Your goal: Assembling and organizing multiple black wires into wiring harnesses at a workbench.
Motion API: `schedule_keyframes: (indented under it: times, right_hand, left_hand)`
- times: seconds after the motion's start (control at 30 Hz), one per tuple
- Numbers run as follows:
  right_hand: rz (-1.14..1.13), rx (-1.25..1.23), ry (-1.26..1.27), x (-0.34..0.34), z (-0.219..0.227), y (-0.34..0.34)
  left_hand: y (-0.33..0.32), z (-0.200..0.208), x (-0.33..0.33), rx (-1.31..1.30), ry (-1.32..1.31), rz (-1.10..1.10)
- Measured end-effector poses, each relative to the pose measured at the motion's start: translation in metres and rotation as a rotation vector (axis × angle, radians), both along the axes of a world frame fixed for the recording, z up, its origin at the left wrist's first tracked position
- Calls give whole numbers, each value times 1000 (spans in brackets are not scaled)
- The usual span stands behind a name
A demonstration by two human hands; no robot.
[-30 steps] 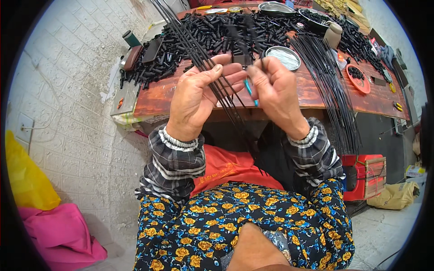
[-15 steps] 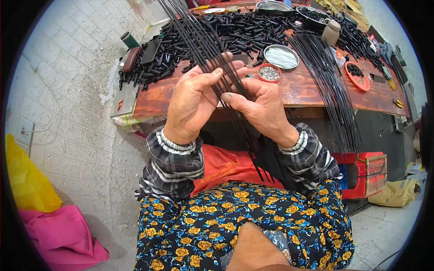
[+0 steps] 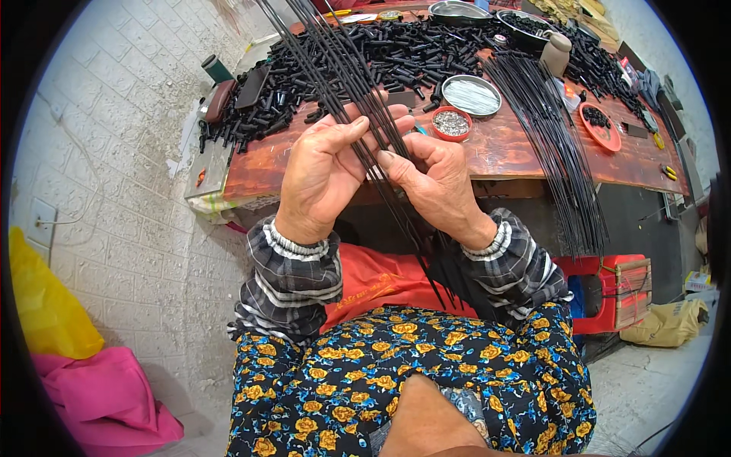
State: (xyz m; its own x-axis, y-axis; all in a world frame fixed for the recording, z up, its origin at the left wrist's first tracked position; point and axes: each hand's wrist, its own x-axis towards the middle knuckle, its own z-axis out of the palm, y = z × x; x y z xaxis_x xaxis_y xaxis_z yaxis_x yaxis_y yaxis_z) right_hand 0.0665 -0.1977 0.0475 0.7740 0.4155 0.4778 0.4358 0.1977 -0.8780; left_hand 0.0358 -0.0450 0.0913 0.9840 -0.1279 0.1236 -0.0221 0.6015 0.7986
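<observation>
A bundle of long, thin black rods (image 3: 335, 70) slants across both my hands, from the far upper left down toward my lap. My left hand (image 3: 324, 164) lies palm up under the rods, with its thumb pressed over them. On the right side of the bundle, my right hand (image 3: 438, 179) pinches some rods between thumb and fingers. The rods are spread into two groups above the hands, and their lower ends hang near the red cloth (image 3: 365, 282) over my lap.
Many short black tubular parts (image 3: 396, 53) are heaped on the red-brown table (image 3: 510, 152). Nearby are a round tray of thin pale sticks (image 3: 472, 97), a red dish of small metal pieces (image 3: 451, 123) and another pile of black rods (image 3: 544, 145). A red stool (image 3: 601, 320) stands at right.
The rods have parted into more distinct groups above my hands, their upper ends shifting left. My right thumb has slid slightly right and up along the rods.
</observation>
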Motion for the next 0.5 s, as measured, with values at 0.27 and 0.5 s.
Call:
schedule_keyframes:
  times: [0.27,0.5]
  right_hand:
    - [48,-78,31,-4,1,-6]
    - [14,-67,0,-4,-6,-1]
  left_hand:
    - [-6,4,-2,-9,-8,-22]
    - [-7,1,1,-20,-11,-40]
